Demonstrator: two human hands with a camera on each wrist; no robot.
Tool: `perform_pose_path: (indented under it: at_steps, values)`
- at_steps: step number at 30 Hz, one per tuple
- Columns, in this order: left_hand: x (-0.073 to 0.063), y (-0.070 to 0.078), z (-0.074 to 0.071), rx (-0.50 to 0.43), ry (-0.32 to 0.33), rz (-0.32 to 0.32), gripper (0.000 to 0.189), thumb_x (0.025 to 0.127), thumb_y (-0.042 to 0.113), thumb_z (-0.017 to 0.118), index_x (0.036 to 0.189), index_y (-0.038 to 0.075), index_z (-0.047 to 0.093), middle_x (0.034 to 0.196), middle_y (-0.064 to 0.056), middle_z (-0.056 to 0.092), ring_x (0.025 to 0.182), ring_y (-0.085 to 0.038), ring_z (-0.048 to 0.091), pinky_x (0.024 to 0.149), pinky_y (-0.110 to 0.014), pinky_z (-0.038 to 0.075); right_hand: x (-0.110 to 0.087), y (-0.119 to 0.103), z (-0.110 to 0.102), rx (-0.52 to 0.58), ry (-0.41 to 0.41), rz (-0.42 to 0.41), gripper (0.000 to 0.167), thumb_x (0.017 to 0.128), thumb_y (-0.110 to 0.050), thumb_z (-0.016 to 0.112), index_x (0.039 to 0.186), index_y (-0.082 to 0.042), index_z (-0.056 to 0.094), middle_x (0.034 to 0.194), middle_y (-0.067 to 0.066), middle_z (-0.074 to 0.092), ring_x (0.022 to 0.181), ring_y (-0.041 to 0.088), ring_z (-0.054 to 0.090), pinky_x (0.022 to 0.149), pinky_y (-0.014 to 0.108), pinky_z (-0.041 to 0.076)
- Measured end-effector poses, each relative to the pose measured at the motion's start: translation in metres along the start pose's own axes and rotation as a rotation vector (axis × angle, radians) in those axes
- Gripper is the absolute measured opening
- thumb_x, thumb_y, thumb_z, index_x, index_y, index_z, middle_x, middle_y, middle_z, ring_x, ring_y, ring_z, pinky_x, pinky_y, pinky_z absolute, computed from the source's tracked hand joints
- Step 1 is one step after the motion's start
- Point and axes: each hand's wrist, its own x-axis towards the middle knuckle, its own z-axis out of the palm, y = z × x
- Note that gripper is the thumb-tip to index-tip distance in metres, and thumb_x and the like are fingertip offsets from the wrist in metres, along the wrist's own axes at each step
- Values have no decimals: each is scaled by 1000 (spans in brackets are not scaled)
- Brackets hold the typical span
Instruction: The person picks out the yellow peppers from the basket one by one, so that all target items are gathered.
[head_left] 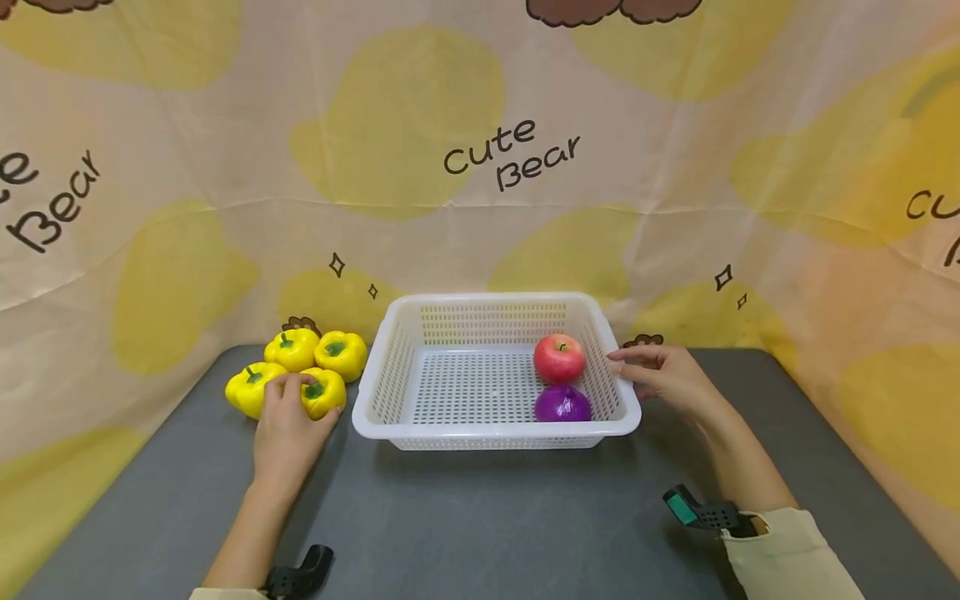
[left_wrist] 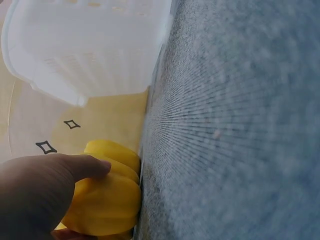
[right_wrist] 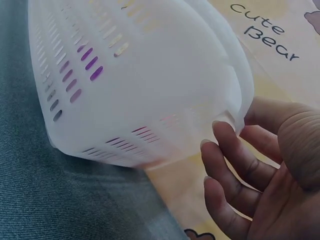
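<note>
My left hand grips a yellow bell pepper from above, the front right one of a group. In the left wrist view the thumb presses on the side of this pepper, which sits low by the grey tabletop. My right hand holds the right rim of a white perforated plastic basket, thumb and fingertips at the lip in the right wrist view. Inside the basket, toward its right end, a red apple lies behind a shiny purple onion.
Several more yellow peppers cluster left of the basket: one at the left, one at the back, another near the basket's side. A grey table carries everything. Behind it hangs a printed cloth.
</note>
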Motion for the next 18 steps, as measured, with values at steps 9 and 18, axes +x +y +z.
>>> perform_pose_path:
  at_steps: [9,18]
  values:
    - [-5,4,4,-5,-24,-1,53,82,16,80,126,1,54,137,-27,45,114,-47,53,94,-64,48,-7,3,-6,-12,-21,26,51,93,-32,72,131,2,65,126,25,69,86,16,75,77,36,63]
    - [-9,8,-3,-6,-48,-32,60,85,22,78,137,4,54,143,-27,45,118,-51,54,96,-69,45,-9,-4,-8,-73,-88,-34,48,95,-32,70,133,-2,64,126,23,68,91,20,74,81,40,63]
